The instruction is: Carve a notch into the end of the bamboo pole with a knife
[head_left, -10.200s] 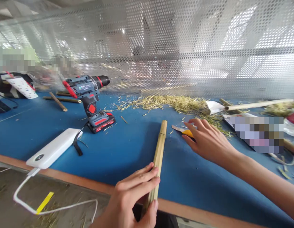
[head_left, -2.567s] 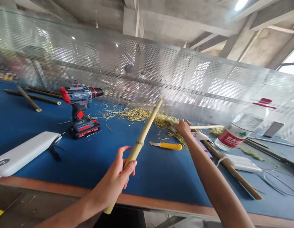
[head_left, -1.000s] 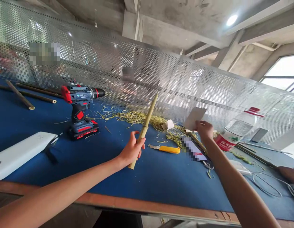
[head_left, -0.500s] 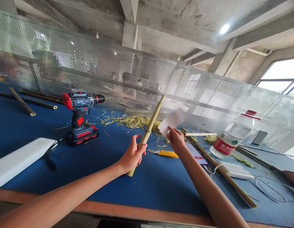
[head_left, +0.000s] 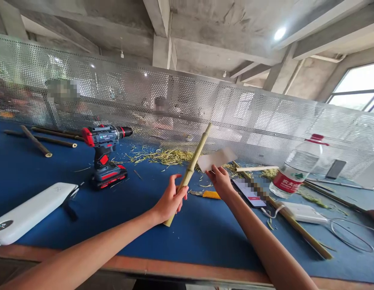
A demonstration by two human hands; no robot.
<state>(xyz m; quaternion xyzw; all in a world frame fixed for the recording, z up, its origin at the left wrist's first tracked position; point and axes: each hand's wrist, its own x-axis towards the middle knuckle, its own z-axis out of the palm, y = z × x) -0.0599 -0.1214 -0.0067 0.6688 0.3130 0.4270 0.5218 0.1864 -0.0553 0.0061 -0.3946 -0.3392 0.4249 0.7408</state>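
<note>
Bamboo stick (head_left: 193, 165) in left grip (head_left: 170, 200)

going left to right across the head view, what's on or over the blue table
power bank → cordless drill → left hand gripping the bamboo stick → right hand holding a pale sheet → phone → water bottle → wire loop
</note>
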